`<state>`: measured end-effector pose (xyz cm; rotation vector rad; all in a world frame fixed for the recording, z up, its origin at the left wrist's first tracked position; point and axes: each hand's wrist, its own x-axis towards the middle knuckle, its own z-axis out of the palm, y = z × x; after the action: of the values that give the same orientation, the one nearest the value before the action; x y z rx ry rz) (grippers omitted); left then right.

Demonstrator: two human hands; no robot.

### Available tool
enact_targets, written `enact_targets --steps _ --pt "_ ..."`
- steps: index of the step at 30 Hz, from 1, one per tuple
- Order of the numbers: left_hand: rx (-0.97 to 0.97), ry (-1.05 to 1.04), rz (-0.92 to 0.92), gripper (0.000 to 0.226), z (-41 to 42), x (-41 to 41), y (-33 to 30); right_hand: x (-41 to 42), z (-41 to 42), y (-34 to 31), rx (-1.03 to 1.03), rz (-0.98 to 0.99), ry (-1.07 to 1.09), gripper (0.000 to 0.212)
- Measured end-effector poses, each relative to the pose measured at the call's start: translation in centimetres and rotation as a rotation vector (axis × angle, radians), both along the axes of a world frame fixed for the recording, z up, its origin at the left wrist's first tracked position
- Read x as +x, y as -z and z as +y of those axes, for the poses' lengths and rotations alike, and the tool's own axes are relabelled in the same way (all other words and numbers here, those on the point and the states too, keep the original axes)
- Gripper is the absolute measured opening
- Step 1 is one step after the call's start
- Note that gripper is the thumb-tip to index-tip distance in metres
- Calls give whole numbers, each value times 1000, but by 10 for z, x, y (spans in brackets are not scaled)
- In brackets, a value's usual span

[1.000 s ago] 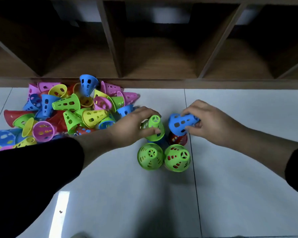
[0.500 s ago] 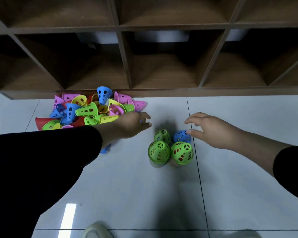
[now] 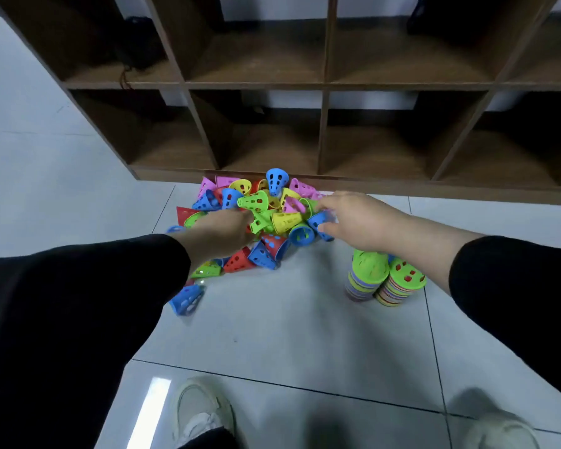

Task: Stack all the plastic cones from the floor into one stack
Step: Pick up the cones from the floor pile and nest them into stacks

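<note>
Left hand (image 3: 222,233) fingertips buried in the cone pile (image 3: 259,215), grip unclear. Right hand (image 3: 358,220) covers the pile's right edge; its fingers sit at a blue cone (image 3: 321,222), contact unclear. Right forearm hides the back of the two cone stacks (image 3: 382,280); anything behind them can't be made out. Lone blue cone (image 3: 187,299) motion-blurred. Both shoes (image 3: 201,413) blurred, cut by bottom edge. Shelf unit (image 3: 324,85) cropped top and right.

Stacks (image 3: 382,280) right of cone pile (image 3: 256,215)
</note>
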<state>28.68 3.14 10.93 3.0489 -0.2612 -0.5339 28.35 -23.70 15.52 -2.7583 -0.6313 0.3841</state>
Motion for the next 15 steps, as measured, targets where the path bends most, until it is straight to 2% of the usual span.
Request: enact_targets --steps 3,7,10,15 --pt "88 101 -34 33 23 -11 20 2 28 30 -54 74 4 48" --pt "109 229 -81 50 34 -19 53 14 49 74 -98 111 28 44" --pt "114 295 -99 57 30 -18 85 33 59 104 -131 130 37 56" --pt "171 350 -153 55 27 -3 126 68 80 147 -114 91 47 65"
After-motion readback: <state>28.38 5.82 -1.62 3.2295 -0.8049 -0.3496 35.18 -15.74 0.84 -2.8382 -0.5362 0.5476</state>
